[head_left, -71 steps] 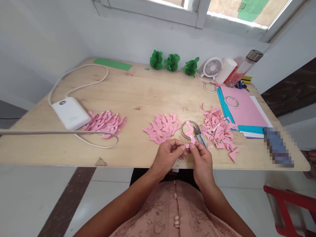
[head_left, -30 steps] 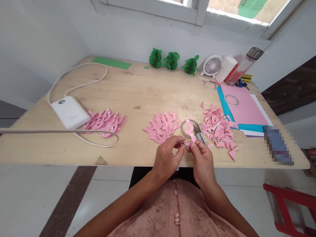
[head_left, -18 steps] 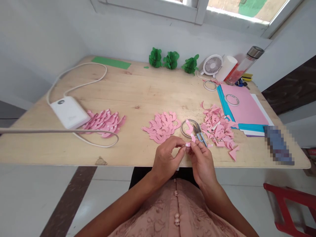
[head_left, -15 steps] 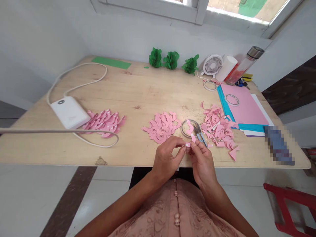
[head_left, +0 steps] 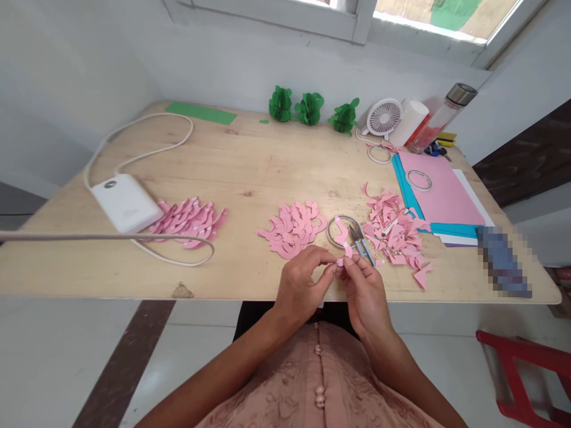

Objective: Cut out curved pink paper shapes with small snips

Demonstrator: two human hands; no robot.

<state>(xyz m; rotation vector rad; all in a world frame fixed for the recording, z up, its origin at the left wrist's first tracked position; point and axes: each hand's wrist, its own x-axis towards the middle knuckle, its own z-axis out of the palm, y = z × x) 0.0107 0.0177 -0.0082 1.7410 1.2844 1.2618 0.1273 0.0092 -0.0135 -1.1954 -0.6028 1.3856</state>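
Note:
A curved pink paper piece with white patches rises from between my fingertips. My right hand pinches its lower end. My left hand has thumb and index finger pressed together at the same end of the piece. Behind the piece lie a tape ring and small blue-handled snips. Left of them is a pile of curved pink pieces, and a heap of pink scraps lies to the right. Farther left, another pile of pink pieces shows white patches.
A white power bank with a looping cable sits at the left. Three green paper shapes, a small fan and a bottle line the back. Coloured sheets lie right; a red stool stands below.
The pink paper piece has shifted and tilted slightly to the left at my fingertips. Both hands remain almost in the same place.

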